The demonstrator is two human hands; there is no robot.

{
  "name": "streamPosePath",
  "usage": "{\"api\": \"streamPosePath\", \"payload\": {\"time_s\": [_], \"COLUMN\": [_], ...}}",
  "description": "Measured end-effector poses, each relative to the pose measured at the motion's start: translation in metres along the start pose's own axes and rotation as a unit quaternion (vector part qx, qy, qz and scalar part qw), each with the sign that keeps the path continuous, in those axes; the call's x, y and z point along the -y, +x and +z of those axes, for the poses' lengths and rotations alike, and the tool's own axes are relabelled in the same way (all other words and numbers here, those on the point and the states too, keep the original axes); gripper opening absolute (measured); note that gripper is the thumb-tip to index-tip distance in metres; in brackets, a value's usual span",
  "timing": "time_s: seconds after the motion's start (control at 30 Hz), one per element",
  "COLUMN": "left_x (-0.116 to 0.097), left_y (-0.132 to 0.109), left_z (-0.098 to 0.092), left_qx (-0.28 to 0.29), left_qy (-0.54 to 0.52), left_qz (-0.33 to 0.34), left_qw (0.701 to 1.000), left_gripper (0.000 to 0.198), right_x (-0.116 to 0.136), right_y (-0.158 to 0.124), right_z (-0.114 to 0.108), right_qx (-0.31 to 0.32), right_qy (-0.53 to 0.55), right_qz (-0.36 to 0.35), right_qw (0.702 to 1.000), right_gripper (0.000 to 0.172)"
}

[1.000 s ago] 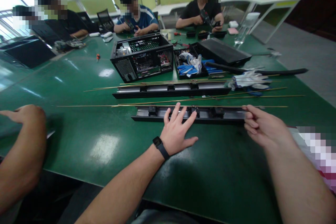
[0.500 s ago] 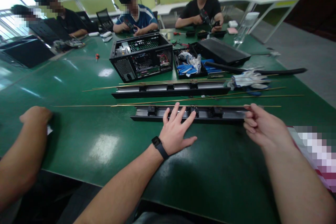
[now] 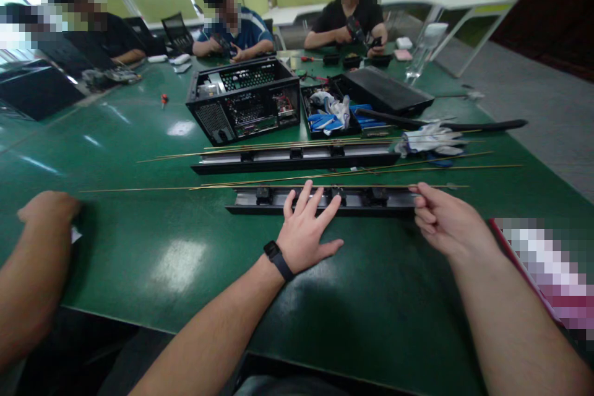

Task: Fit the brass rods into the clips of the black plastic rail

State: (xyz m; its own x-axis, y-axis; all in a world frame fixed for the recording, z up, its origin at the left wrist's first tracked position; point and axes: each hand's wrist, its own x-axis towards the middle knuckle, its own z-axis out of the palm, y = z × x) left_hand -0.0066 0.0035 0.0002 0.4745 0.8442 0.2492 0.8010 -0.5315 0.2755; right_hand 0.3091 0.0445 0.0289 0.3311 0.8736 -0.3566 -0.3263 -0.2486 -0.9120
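The black rail point(image 3: 362, 211) lies at twelve o'clock; the left hand point(image 3: 304, 232), spread open across it, seemingly steadies it. Toward two o'clock, the right hand point(image 3: 440, 216) pinches a brass-coloured rod point(image 3: 362, 186), apparently for fine control.

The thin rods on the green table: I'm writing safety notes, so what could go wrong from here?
The rod pinched in the right hand lies close to other thin rods, so it might snag or shift them.
One rod end appears near a co-worker's hand and could poke it if pushed that way.
The bare left hand is spread over the nearer black channel, which might scratch it if it slides.
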Motion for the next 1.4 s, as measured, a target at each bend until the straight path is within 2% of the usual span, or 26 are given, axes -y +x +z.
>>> {"api": "streamPosePath", "payload": {"time_s": [0.13,0.47,0.77,1.0,1.27,1.4], "left_x": [0.0,-0.001,-0.001,-0.001,0.0,0.001], "left_y": [0.0,0.002,0.002,0.003,0.003,0.001], "left_z": [0.001,-0.002,-0.002,-0.003,-0.002,-0.001], "left_qx": [-0.001,0.018,0.017,0.02,0.019,0.015], "left_qy": [0.003,-0.002,-0.01,-0.007,-0.008,-0.006], "left_qz": [0.0,-0.003,0.001,-0.003,0.0,0.004], "left_qw": [1.0,1.0,1.0,1.0,1.0,1.0], "left_gripper": [0.1,0.1,0.1,0.101,0.102,0.101], "right_x": [0.0,-0.003,-0.003,0.007,0.003,0.002], "right_y": [0.004,0.004,-0.01,-0.014,-0.012,-0.008], "right_z": [-0.003,0.001,0.017,0.021,0.02,0.015], "right_qx": [-0.003,-0.005,-0.009,-0.049,-0.017,-0.026], "right_qy": [0.007,0.012,0.016,0.053,0.044,0.053], "right_qz": [0.053,0.036,0.039,0.047,0.045,0.05], "right_qw": [0.999,0.999,0.999,0.996,0.998,0.997], "right_gripper": [0.019,0.019,0.016,0.033,0.026,0.025]}}
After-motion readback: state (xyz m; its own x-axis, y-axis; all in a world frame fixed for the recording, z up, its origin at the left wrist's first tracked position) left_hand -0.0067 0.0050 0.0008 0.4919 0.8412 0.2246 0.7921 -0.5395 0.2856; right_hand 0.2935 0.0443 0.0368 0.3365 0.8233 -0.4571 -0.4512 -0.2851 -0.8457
